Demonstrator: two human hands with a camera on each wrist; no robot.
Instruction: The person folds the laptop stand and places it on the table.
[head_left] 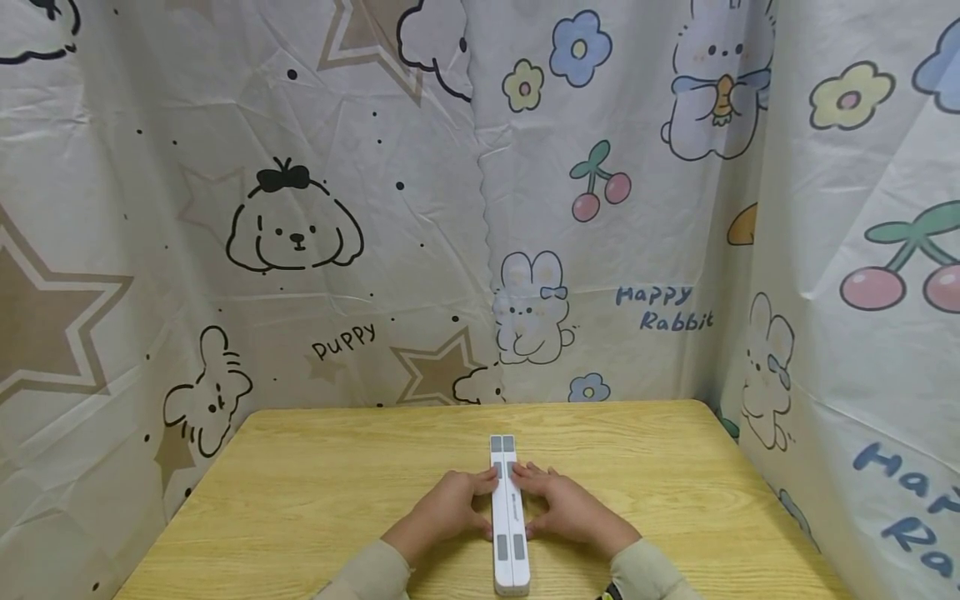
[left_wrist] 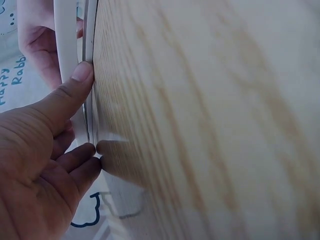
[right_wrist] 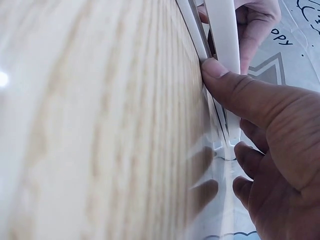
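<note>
A white folded laptop stand (head_left: 512, 508), long and narrow with grey pads, lies lengthwise on the wooden table (head_left: 300, 500). My left hand (head_left: 450, 502) grips it from the left, fingers reaching its top around a far pad and the thumb lower on its side. From the other side my right hand (head_left: 567, 506) holds it in much the same way. In the left wrist view the left thumb (left_wrist: 80, 75) touches the stand's lower bar, with a narrow gap between the bars. The right thumb (right_wrist: 216, 69) does likewise in the right wrist view.
A patterned curtain (head_left: 420, 250) with puppies, rabbits, stars and cherries hangs behind the table and along both sides. The table's far edge lies just in front of it. Light sleeves (head_left: 375, 573) cover both forearms.
</note>
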